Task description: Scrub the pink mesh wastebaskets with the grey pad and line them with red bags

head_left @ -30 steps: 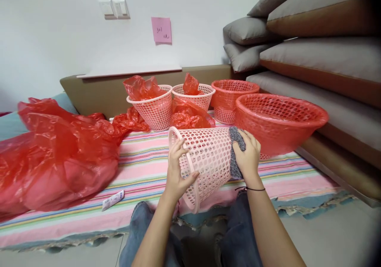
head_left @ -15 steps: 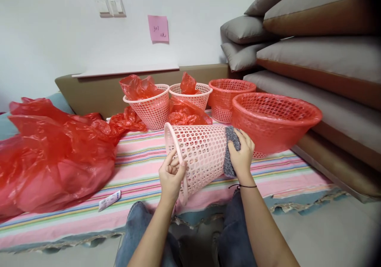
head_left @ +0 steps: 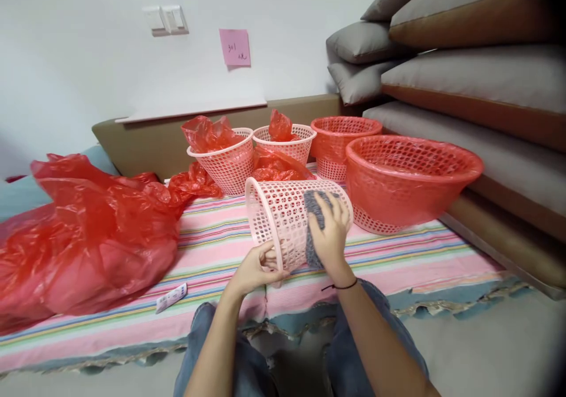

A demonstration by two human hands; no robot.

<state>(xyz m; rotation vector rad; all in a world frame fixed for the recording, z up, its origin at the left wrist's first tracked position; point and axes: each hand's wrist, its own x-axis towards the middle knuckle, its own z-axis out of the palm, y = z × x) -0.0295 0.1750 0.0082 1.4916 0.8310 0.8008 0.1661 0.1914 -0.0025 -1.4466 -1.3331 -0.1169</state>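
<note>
A pink perforated plastic basket point(head_left: 287, 208) lies on its side in front of me, its wide mouth facing left. My left hand point(head_left: 259, 267) grips the lower part of the rim, thumb outside and fingers curled in. A dark grey cloth point(head_left: 313, 232) is pressed against the basket's side by my right hand point(head_left: 329, 229), fingers spread across it. Right behind stands a pink basket wrapped in a red plastic bag point(head_left: 398, 190).
Red plastic bags point(head_left: 106, 232) heap up at left beside a small white packet point(head_left: 171, 298). Farther back are pink baskets point(head_left: 230, 164) with red bags inside and another red-covered basket point(head_left: 340, 140). Stacked grey-brown cushions point(head_left: 477, 84) rise at right. Striped cloth point(head_left: 212, 249) covers the seat.
My right hand has slid the cloth from the basket's base end leftward to its middle. The basket has turned slightly, its base now showing more. My left hand has shifted lower on the rim.
</note>
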